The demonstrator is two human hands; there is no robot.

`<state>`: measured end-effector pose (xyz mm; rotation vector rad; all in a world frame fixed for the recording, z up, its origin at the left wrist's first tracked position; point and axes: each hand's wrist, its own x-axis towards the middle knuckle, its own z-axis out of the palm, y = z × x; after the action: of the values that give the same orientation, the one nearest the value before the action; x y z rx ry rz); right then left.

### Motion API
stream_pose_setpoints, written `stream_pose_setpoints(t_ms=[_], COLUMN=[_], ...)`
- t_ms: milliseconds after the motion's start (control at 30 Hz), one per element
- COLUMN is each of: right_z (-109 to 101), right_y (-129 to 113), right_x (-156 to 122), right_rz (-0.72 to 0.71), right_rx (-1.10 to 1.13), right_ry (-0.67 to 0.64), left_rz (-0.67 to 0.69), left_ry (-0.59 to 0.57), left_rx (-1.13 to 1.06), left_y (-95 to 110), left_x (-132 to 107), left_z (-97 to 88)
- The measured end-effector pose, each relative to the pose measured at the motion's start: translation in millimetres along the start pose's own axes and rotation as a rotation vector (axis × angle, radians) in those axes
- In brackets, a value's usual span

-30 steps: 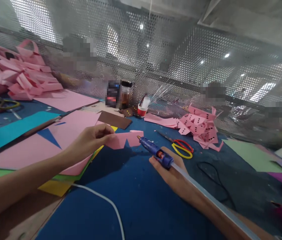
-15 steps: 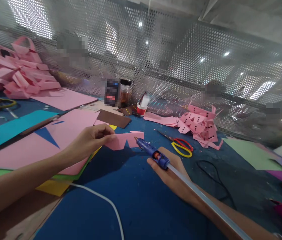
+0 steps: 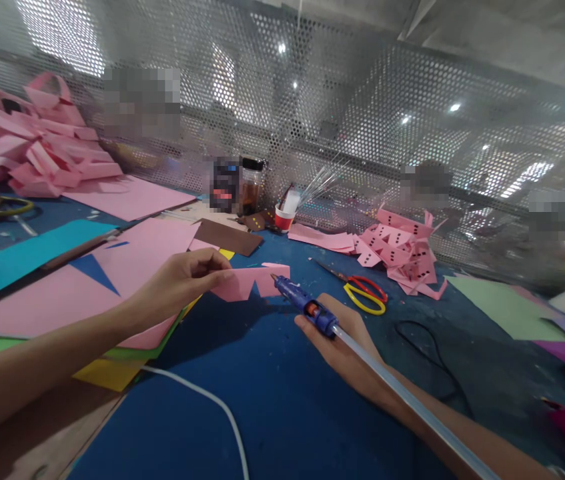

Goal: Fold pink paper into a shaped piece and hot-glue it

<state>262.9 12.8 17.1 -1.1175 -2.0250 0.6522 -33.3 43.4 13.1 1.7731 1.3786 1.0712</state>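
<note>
Pinched in the fingers of my left hand (image 3: 199,273) is the left end of a pink paper strip (image 3: 237,283), with a triangular notch in its lower edge and a folded flap at its right end. My right hand (image 3: 345,340) grips a blue hot glue gun (image 3: 305,305). The gun's nozzle is at the strip's right end, near the flap; whether it touches the paper I cannot tell. A long clear glue stick (image 3: 407,397) runs out of the gun's back, over my right forearm. Both hands are above the blue tabletop (image 3: 202,427).
Scissors (image 3: 365,297) with red and yellow handles lie beyond my right hand. Dotted pink paper pieces (image 3: 402,250) are heaped behind them. Stacked pink sheets (image 3: 147,267) lie under my left arm. A white cable (image 3: 212,400) and black cord (image 3: 427,353) cross the table. A perforated metal screen (image 3: 352,87) stands behind.
Both hands keep nearly the same place and grip. The paper strip and the glue gun have shifted only very slightly.
</note>
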Motion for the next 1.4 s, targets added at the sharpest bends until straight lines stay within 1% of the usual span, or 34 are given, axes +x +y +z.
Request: stream_pose_setpoints(t_ms=[233,533,800,1100,1400], right_z=[1.1,0.7,1.8,1.4,1.5], right_y=[2.5,2.4,6.7,7.5,6.3], right_x=[0.0,-0.6,-1.3,-2.1,-0.9], right_rz=[-0.028,-0.046,-0.024,-0.039,-0.042], right_rx=[-0.029,-0.045,-0.078,-0.072,-0.095], right_ry=[0.006,0.002,-0.003,0.003,0.011], left_rz=[0.004,-0.009,0.035,0.013,0.013], left_ry=[-0.015,-0.030,0.005,0.013,0.012], left_rx=[-0.006,0.000,0.017,-0.009,-0.002], left_y=[-1.0,2.8,-0.7,4.3,2.4], left_x=[-1.5,-3.0,0.0,-0.1,-0.9], left_z=[-1.9,-1.7,-1.9,-0.9,-1.5])
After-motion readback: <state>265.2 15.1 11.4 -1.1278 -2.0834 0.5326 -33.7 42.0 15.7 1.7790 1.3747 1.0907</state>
